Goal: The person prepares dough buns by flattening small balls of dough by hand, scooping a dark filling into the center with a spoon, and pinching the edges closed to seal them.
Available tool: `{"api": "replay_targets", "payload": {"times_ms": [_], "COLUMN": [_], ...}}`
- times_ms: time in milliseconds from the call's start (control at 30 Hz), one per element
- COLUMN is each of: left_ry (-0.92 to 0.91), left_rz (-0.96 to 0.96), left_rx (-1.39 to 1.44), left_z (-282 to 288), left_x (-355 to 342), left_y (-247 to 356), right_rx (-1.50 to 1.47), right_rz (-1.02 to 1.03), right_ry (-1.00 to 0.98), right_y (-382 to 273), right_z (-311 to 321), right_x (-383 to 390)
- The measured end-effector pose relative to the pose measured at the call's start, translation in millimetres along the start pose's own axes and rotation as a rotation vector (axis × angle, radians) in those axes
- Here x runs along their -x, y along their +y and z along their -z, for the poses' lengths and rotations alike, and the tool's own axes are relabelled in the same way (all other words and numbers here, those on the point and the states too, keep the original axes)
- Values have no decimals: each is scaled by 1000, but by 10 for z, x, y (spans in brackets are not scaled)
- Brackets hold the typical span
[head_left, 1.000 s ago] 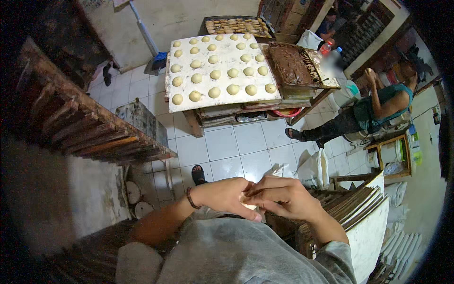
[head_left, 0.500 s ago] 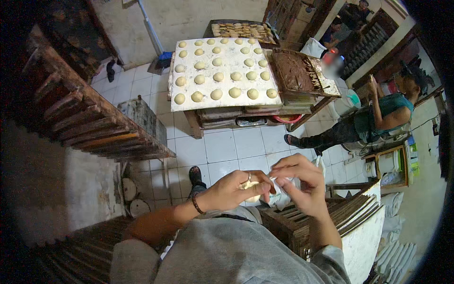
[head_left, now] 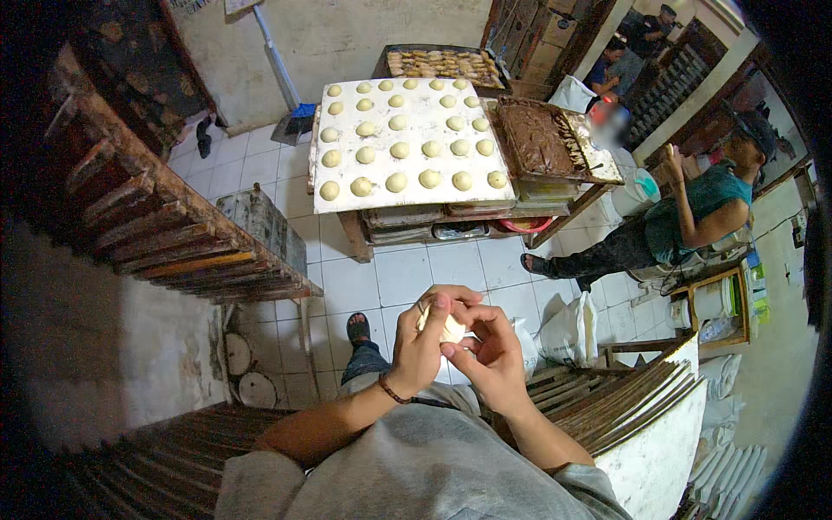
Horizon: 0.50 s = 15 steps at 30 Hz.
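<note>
A pale piece of dough [head_left: 443,326] sits between my two hands, in front of my grey shirt. My left hand [head_left: 419,348] wraps round it, thumb laid over its top. From the other side, the fingers of my right hand [head_left: 494,355] press at its edge, partly hiding it. Ahead of me a white board [head_left: 347,205] lies on a wooden table and carries rows of round dough balls [head_left: 396,182]. Beside that board stands a slab of brown, chocolate-like filling [head_left: 539,139], with small pieces lined along its right edge.
Behind the table is a dark tray [head_left: 446,65] of browned pieces. A wooden rack [head_left: 165,199] stands at left. Stacked boards [head_left: 641,390] lean close by my right. White sacks [head_left: 572,332] sit on the tiled floor [head_left: 407,269]. At right a person [head_left: 702,208] in teal stands, arms raised.
My hands have come closer together round the dough and shifted slightly left. My right hand has lowered from above and now touches the dough.
</note>
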<state>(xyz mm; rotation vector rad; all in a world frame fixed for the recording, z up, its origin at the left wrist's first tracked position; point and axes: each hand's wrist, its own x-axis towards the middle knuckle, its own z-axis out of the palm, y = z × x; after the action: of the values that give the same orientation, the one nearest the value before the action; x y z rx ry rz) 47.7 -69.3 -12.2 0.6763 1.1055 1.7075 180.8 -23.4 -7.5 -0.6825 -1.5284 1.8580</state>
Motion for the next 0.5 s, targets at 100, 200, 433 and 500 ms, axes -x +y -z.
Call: {"api": "replay_targets", "payload": {"times_ms": [100, 200, 433, 500], "left_ry": [-2, 31, -176, -145], "left_rz": [75, 116, 380, 487], "left_rx": [192, 193, 782, 752], "left_z": [133, 104, 426, 566], "left_x": [-107, -140, -318, -328], "left_y": [-111, -48, -29, -97], "right_rx": [99, 58, 24, 407], "right_rz": [28, 5, -38, 72], "right_ry": [8, 36, 81, 40], "right_y": [-33, 16, 84, 24], "right_z": [-54, -74, 35, -12], "right_x": [-18, -95, -368, -473]}}
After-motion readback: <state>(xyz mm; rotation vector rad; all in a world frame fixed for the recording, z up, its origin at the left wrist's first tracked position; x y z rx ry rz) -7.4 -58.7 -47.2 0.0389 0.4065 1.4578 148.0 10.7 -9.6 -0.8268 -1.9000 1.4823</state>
